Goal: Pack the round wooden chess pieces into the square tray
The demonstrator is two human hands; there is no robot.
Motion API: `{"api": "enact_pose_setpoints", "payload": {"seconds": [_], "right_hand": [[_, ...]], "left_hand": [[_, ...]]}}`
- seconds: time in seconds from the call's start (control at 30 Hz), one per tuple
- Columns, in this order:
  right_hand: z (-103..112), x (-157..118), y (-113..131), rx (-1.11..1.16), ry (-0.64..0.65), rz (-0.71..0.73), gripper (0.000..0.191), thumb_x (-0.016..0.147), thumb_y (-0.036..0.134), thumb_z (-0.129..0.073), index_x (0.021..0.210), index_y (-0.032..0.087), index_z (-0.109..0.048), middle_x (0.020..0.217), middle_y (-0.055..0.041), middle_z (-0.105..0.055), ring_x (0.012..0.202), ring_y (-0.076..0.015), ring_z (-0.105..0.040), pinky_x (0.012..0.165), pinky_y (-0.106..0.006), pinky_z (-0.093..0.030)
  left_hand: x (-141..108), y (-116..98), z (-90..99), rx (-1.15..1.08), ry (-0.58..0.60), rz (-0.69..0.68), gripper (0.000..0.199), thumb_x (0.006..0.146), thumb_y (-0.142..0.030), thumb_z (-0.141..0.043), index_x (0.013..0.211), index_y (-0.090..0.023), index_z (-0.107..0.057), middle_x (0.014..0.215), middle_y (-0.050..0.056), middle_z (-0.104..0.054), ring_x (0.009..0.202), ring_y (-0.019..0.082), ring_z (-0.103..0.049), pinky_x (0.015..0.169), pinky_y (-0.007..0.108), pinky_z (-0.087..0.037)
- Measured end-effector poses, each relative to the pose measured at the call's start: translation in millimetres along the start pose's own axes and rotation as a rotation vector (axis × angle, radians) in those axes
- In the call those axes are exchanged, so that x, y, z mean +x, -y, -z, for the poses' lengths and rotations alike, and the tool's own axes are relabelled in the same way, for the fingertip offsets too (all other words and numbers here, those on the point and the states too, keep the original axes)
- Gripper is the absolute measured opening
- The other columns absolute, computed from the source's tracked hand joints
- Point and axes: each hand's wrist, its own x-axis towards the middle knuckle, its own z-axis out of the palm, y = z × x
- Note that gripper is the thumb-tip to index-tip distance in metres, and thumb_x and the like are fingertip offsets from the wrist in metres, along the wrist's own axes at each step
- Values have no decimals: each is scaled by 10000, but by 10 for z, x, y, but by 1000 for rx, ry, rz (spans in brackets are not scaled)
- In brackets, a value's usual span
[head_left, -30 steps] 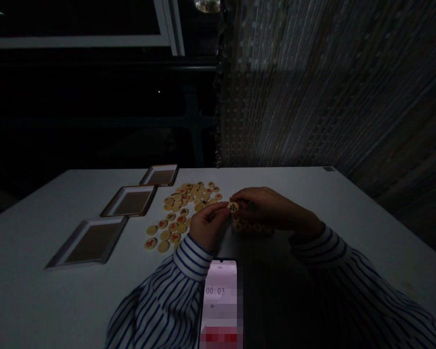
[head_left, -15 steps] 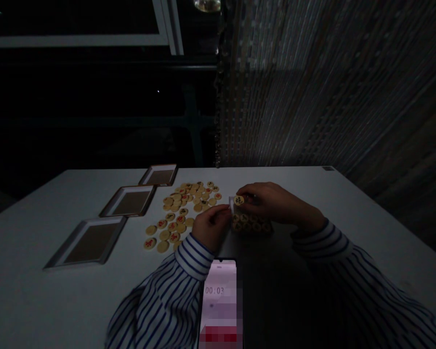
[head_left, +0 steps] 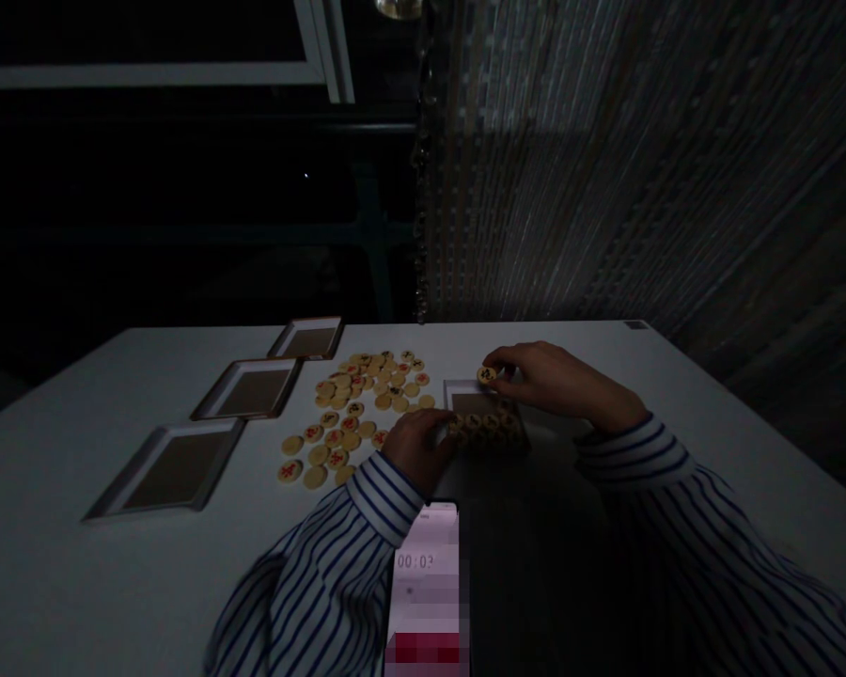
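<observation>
My right hand (head_left: 546, 381) pinches a round wooden Chinese chess piece (head_left: 487, 375) with a black character, just above the far side of a small shallow box (head_left: 476, 403). Rows of black-marked pieces (head_left: 492, 423) fill the near part of that box, while its far part shows a bare brown bottom. At the box's left edge, my left hand (head_left: 417, 447) has its thumb and forefinger bent around the near-left corner; shadow blurs the exact contact. Left of it, many loose chess pieces (head_left: 351, 440) lie on the white table (head_left: 536, 564), some with red or black characters, others blank side up.
Three shallow trays stand in a slanting line on the left: a near one (head_left: 217, 449), a middle one (head_left: 289, 385) and a far one (head_left: 335, 340). A phone (head_left: 427, 602) with a lit timer lies below my left hand. A bead curtain (head_left: 571, 188) hangs behind the table.
My right hand has moved right and slightly away with the chess piece, uncovering more of the box. My left hand has come slightly nearer me and to the right along the box's left edge.
</observation>
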Motion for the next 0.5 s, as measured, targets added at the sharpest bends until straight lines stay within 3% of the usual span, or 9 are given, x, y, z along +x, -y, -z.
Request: {"api": "enact_pose_setpoints", "payload": {"seconds": [0.2,0.5], "right_hand": [[-107,35,-73,-26,61,-18,313,803,359,-466,1020,183,-608,928,-73,-648,840,-187,-572,716,-265,-388],[-211,66,-107,-53,164,-33,295,809,354,-438,953,182,-630,874,-80,-656,746,-171,-575,611,-252,-370]], "left_hand": [[-3,6,-4,47,43,-27,271,718,-215,-586,983,-171,-623,972,58,-663,917,188,-595,846,337,-464],[-5,28,-32,52,91,-26,307,715,-222,-586,1016,-168,-611,997,64,-656,948,200,-579,863,357,-447]]}}
